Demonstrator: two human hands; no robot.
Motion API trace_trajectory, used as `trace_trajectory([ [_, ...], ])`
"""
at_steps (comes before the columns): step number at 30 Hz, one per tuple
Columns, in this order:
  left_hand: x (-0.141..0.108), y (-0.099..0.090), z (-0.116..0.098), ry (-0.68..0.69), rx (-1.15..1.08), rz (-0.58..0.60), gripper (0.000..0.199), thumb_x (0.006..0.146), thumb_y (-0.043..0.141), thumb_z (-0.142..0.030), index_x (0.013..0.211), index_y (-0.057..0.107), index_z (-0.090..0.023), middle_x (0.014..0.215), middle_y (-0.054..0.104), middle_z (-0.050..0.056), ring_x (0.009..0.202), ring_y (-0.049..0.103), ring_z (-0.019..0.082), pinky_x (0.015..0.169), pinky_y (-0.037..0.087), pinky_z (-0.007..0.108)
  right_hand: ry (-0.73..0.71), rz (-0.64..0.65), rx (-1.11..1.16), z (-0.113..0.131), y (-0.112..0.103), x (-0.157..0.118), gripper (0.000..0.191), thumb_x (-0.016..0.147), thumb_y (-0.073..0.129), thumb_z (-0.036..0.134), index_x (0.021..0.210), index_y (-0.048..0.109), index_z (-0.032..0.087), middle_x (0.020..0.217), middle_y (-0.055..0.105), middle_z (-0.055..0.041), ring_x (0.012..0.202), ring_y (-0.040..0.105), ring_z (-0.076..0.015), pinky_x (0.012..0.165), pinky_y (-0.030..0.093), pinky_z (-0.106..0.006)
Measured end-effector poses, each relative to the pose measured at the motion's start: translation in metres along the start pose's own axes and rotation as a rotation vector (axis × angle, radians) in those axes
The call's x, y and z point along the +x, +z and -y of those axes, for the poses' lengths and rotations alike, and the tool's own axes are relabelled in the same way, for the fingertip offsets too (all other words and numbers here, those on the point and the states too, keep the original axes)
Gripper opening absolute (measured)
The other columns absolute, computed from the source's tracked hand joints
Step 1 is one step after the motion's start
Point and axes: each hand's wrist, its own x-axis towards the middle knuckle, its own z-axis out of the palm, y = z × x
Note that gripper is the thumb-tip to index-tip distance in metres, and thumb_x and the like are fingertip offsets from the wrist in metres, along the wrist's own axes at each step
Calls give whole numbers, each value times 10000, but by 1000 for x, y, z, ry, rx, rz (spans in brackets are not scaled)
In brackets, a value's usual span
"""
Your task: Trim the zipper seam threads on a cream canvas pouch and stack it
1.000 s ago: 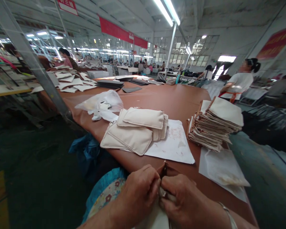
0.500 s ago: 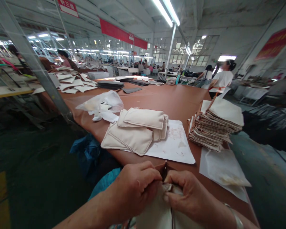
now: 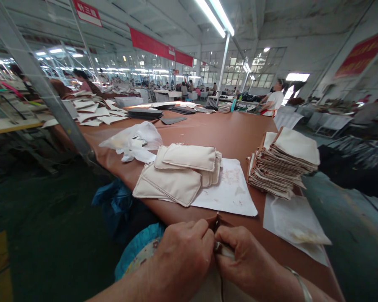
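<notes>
Piece in hand: a cream cloth panel with a dark centre seam [image 3: 209, 287] and brown leather-like flaps at its far end, low in view at the near edge of the brown-covered bench [image 3: 239, 126].
Left fingers: the left hand [image 3: 188, 249] is curled tight at the piece's left edge, seemingly gripping it; the tips are hidden.
Right fingers: the right hand [image 3: 242, 256] pinches a rolled cream fold between thumb and bent fingers, knuckles just beside the left hand's.
Flaps: they rise to a point just beyond the knuckles, a dark gap between them.
Handling the fold: best, I judge, to pinch close to the seam, let one hand anchor while the other works, and pull evenly so the stitching is not strained.
Corner: likely the stiffest spot; small thumb pushes should serve better than one hard tug.
Padded pile: cream, rounded rectangular pads [image 3: 189, 157] lie overlapping, partly on a white stained sheet [image 3: 225, 201], beyond the hands.
Tall stack: brown-edged cream panels [image 3: 277, 167] stand to the right, near a translucent plastic packet [image 3: 290, 220].
</notes>
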Motion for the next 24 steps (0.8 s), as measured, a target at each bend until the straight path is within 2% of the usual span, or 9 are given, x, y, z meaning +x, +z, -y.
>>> trace_trajectory([
  [3,3,5,8,-57,-22,24,141,837,514,-58,776,571,-173,718,592,24,578,528,180,504,348,283,26,52,9,4,-3,-3,95,680,578,101,642,539,179,613,550,26,579,412,-109,535,315,-226],
  [5,7,3,20,-165,-44,31,193,828,471,-34,722,564,-166,668,570,23,552,505,165,495,316,270,67,157,64,6,-5,-7,146,654,640,140,605,507,176,577,492,40,544,373,-94,492,261,-225],
  [7,10,-4,31,-285,-109,29,208,829,451,-26,713,566,-153,665,576,22,573,520,149,524,339,252,128,232,226,5,-8,-11,178,673,691,228,631,527,171,560,461,46,513,345,-83,467,231,-221],
  [10,11,-22,37,-378,-418,81,199,926,463,-153,789,608,-149,742,620,15,673,559,136,614,392,228,203,207,546,-2,-11,-13,251,761,704,366,750,592,142,623,553,9,535,420,-95,498,306,-213],
  [12,9,-30,32,-375,-667,166,157,927,558,-288,903,657,-169,828,645,5,740,566,137,646,392,217,184,187,635,-6,-13,-13,289,777,726,388,778,610,124,688,608,-23,591,491,-117,554,365,-226],
  [15,4,-29,22,-374,-906,277,183,830,700,-309,965,691,-186,852,624,-19,720,518,118,606,352,206,111,167,546,-8,-15,-13,285,788,735,383,770,625,121,697,591,-14,613,486,-117,572,373,-229],
  [19,2,-14,13,-567,-1220,317,269,853,658,-383,825,659,-116,694,505,-34,612,379,94,513,269,215,-22,87,259,-2,-24,-18,210,882,650,362,899,650,153,775,603,-24,657,507,-133,578,403,-233],
  [22,3,-4,9,-638,-1301,320,282,819,683,-377,789,643,-99,621,440,-51,568,311,85,487,217,227,-286,-78,-6,5,-32,-21,202,924,596,230,1122,611,192,910,603,-55,763,560,-164,650,455,-261],
  [24,3,0,7,-660,-1338,302,213,803,678,-312,773,637,-105,608,437,-56,559,303,80,486,203,228,-466,-162,-195,9,-36,-20,260,920,565,126,1172,585,188,913,590,-66,786,559,-176,656,458,-280],
])
